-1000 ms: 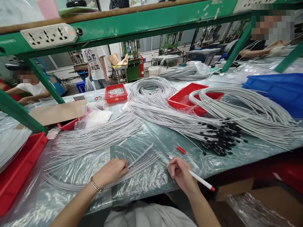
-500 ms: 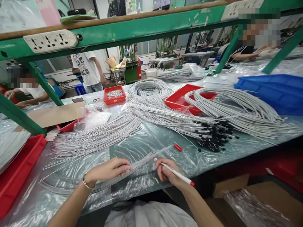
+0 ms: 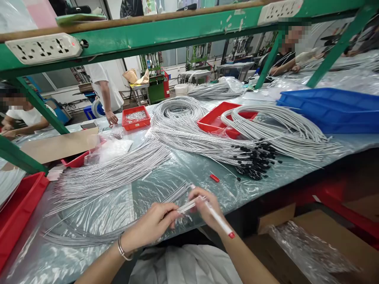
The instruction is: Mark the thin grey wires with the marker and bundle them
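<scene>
My left hand is closed in a pinch on a small bunch of thin grey wires near the table's front edge. My right hand is closed round a white pen with a red end and also touches the wire ends beside my left fingers. The held wires trail left across the plastic sheet. A red pen cap lies just beyond my hands.
Big bundles of grey wires cover the plastic-covered table; some have black tips. Red trays and a blue bin stand around. A green shelf frame runs overhead. Other people work at the far side.
Both hands have come together near the table's front edge, lifting the wire ends off the sheet. The right hand with the pen moved left to meet the left hand.
</scene>
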Tool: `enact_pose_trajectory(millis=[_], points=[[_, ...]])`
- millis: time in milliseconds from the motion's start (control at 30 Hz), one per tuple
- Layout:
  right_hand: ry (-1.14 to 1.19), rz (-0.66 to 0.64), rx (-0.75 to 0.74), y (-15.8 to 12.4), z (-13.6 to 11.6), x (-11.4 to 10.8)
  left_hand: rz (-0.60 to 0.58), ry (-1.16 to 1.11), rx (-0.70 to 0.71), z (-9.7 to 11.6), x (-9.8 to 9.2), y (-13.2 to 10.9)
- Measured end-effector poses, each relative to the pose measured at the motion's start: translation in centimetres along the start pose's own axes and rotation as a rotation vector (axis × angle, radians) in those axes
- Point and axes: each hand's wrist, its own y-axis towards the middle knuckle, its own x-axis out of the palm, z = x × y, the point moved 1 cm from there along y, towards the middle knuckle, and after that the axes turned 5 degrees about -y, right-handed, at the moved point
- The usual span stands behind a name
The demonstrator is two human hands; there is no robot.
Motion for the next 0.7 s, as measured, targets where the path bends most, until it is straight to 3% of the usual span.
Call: enact_pose_trajectory(millis=[100, 200, 333, 400, 567, 700], points=[[-0.151, 0.216, -0.113, -0.5, -0.1, -1.9, 0.018, 0.005, -0.036, 0.1, -0.8, -0.3], [-0.346, 0.178, -0.253, -0.9, -0.6, -2.0, 0.034, 0.003, -0.052, -0.1, -1.1, -0.4], [-0.468, 0.110, -0.423, -1.2, -1.1, -0.4, 0.046, -0.021, -0.065, 0.0, -0.9, 0.1], [-0.480, 0.121, -0.440, -1.2, -1.2, 0.1, 0.059, -0.035, -0.062, 0.2, -0.9, 0.3], [-0.473, 0.289, -0.348, -1.1, -1.4, -0.5, 0.064, -0.047, -0.056, 0.2, -1.0, 0.5], [-0.490, 0.152, -0.383, -1.3, -1.5, -0.3, 0.062, -0.050, -0.056, 0.2, -1.0, 0.5]])
